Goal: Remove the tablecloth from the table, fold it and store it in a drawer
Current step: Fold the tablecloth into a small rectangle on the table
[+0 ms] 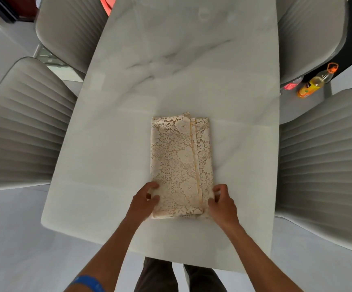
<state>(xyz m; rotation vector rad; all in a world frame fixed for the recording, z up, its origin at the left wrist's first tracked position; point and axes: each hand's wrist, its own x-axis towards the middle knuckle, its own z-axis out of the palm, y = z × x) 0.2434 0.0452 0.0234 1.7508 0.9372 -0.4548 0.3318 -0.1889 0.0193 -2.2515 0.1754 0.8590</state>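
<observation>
Looking down from head height onto a pale marble-patterned table (170,70) with grey veins running across its far half. A cream lace tablecloth (179,161), folded into a narrow rectangle, lies flat on the near half of the table, its long side pointing away from the viewer. The left hand (144,200) pinches the near left corner of the tablecloth between curled fingers and thumb; the right hand (221,202) pinches the near right corner the same way. A blue wristband (88,283) circles the left forearm. Four grey ribbed chairs (23,127) stand along the long sides, two on each side. On the grey floor (19,239) to the right, between the two chairs, stands a bottle of yellow drink (316,82) with an orange cap, and a second bottle with a red label just beside it
</observation>
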